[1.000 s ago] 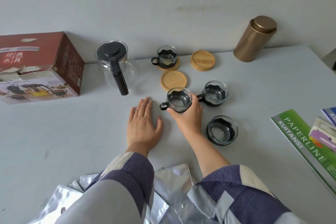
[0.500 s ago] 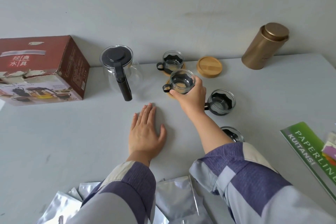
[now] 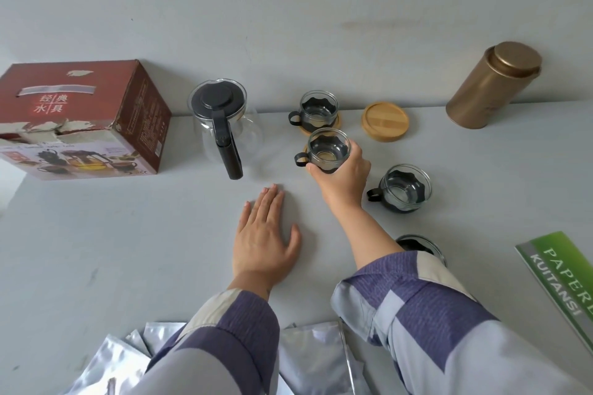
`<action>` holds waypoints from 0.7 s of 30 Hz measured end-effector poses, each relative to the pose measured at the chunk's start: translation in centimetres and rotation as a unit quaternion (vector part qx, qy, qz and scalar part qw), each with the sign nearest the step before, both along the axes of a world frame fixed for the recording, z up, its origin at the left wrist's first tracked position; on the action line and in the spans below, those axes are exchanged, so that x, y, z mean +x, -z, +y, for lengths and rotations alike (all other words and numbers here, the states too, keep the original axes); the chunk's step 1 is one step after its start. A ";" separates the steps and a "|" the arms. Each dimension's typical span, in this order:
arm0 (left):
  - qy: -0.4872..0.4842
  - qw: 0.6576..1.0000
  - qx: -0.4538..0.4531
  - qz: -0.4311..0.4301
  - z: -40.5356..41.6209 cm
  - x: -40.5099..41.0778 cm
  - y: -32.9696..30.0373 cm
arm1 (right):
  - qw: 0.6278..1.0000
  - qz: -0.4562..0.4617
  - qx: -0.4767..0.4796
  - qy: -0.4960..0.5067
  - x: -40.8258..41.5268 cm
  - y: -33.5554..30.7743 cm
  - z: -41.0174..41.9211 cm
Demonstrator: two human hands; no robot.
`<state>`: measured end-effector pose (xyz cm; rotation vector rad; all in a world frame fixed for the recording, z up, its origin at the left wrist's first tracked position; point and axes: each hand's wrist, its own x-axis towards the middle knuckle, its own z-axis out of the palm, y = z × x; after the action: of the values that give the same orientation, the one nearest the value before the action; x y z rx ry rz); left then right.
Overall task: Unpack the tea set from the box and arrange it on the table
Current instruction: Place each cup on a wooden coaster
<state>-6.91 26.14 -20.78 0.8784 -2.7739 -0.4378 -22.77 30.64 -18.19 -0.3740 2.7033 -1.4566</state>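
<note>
Far left we see the red box (image 3: 80,115) on the table (image 3: 96,234), white Chinese characters on top, a photo of the tea set on its front; small print unreadable. Next the glass teapot (image 3: 224,128) with black lid and handle, upright. Our left hand (image 3: 263,240) lies flat, palm down on the table, fingers straight and together, thumb spread, holding nothing. Silver foil bags (image 3: 314,359) lie at the near edge under our sleeves. Our right hand (image 3: 345,179) reaches forward, arm extended, fingers curled round a glass cup (image 3: 328,151) over a wooden coaster (image 3: 305,149); we cannot tell if it touches. Behind it a second cup (image 3: 317,111) sits on its coaster. An empty coaster (image 3: 385,120) lies beside. A third cup (image 3: 402,187) stands right of the hand, a fourth (image 3: 417,244) is half hidden by the sleeve. Gold canister (image 3: 494,86) at the wall. Far right, a green booklet (image 3: 558,276) reads "PAPER… KUITANSI".
</note>
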 end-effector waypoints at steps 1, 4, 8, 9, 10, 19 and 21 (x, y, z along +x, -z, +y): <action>-0.001 1.000 0.001 0.001 0.0 0.0 0.0 | 1.000 0.000 0.001 -0.001 0.0 0.0 0.0; 0.001 1.000 0.005 0.003 0.0 0.0 -0.1 | 1.000 -0.007 0.010 -0.012 -0.2 0.0 0.2; 0.004 1.000 0.004 0.004 -0.1 0.0 -0.2 | 0.999 -0.025 -0.003 -0.031 0.0 -0.4 0.6; 0.004 1.000 0.004 0.003 -0.1 0.0 -0.2 | 0.999 -0.030 -0.009 -0.033 0.1 -0.5 0.7; 0.004 1.000 0.002 0.002 -0.1 0.0 -0.2 | 0.999 -0.040 -0.013 -0.034 0.3 -0.6 0.9; 0.010 0.999 0.007 -0.031 0.2 0.0 -0.4 | 0.982 -0.156 0.015 -0.101 0.8 -5.3 5.2; 0.002 1.000 0.013 -0.028 1.2 -0.7 -1.1 | 0.980 -0.165 -0.006 -0.109 -0.2 -6.7 6.1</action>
<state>-7.58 27.32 -19.64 0.9040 -2.8276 -0.4572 -22.94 36.71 -11.49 -0.3770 2.3151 -1.3388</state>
